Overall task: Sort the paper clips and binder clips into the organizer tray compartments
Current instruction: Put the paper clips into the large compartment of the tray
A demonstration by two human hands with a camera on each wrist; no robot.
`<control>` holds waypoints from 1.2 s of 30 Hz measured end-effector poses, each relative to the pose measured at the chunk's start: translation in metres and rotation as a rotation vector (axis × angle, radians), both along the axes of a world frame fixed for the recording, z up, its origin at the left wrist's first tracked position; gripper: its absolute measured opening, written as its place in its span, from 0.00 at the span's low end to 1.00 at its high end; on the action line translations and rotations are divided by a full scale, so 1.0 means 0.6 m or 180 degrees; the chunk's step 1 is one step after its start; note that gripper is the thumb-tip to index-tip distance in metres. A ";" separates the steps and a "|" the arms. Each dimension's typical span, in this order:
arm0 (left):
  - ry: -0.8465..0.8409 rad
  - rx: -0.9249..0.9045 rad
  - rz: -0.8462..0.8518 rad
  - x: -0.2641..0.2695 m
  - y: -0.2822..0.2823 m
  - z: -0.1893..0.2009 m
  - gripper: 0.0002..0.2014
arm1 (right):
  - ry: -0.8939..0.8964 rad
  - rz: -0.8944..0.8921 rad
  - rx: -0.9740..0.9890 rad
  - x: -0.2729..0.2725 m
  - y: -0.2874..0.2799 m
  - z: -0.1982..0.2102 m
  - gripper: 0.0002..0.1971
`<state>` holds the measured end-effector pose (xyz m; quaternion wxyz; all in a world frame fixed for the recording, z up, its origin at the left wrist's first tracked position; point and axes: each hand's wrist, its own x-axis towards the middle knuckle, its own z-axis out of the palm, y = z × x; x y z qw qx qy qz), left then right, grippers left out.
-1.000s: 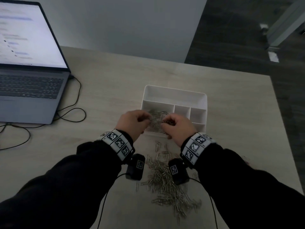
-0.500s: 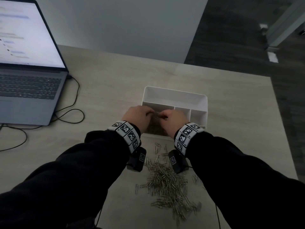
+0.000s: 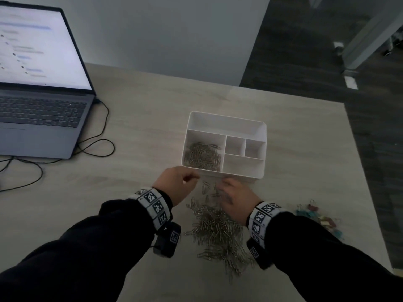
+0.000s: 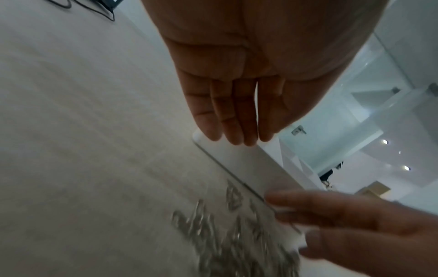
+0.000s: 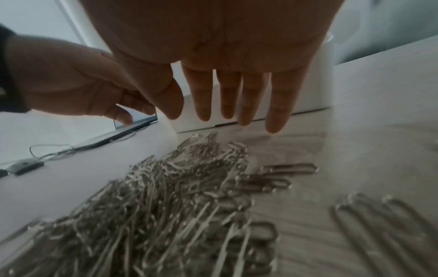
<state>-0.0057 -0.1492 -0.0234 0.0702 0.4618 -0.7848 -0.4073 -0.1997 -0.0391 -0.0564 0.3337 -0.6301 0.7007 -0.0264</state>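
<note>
A white organizer tray [image 3: 226,122] stands mid-table; its near left compartment holds a heap of silver paper clips [image 3: 202,156]. A larger pile of loose paper clips [image 3: 218,232] lies on the table in front of the tray, also seen in the right wrist view [image 5: 166,196]. My left hand [image 3: 176,185] hovers just before the tray's near left corner, fingers straight and empty [image 4: 233,120]. My right hand [image 3: 233,196] is spread above the far end of the pile, fingers extended and holding nothing [image 5: 237,97]. Coloured binder clips [image 3: 318,216] lie to the right of my right forearm.
An open laptop [image 3: 39,88] sits at the far left with black cables [image 3: 93,147] looping beside it. The table's right edge [image 3: 357,149] drops to dark floor. The tray's other compartments [image 3: 244,147] hold nothing.
Both hands have pulled back from over the tray's left compartment to the table in front of it. The clips they carried now lie in that compartment, and both hands are empty.
</note>
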 end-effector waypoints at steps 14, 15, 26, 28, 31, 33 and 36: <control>-0.1278 -0.0126 -0.1281 -0.022 0.073 -0.083 0.49 | -0.0182 0.0506 -0.0324 0.015 0.109 -0.011 0.30; -0.1354 -0.0217 -0.1351 -0.023 0.080 -0.087 0.48 | -0.0113 0.0192 -0.0424 -0.002 0.120 -0.007 0.28; -0.1025 -0.0389 -0.1743 -0.012 0.147 -0.096 0.43 | 0.0942 -0.0931 0.0237 -0.043 0.195 0.000 0.25; -0.0949 -0.0438 -0.1618 -0.010 0.146 -0.091 0.41 | 0.0863 -0.0737 0.0220 -0.026 0.199 -0.004 0.24; -0.1114 -0.0580 -0.1430 -0.015 0.133 -0.088 0.44 | 0.0748 -0.0555 0.0176 -0.019 0.204 -0.006 0.24; -0.1211 -0.0546 -0.1365 -0.030 0.125 -0.086 0.46 | 0.0721 -0.0642 0.0183 -0.024 0.207 -0.002 0.25; -0.1344 -0.0380 -0.1380 -0.058 0.117 -0.080 0.46 | 0.0781 -0.0764 0.0274 -0.029 0.215 0.000 0.27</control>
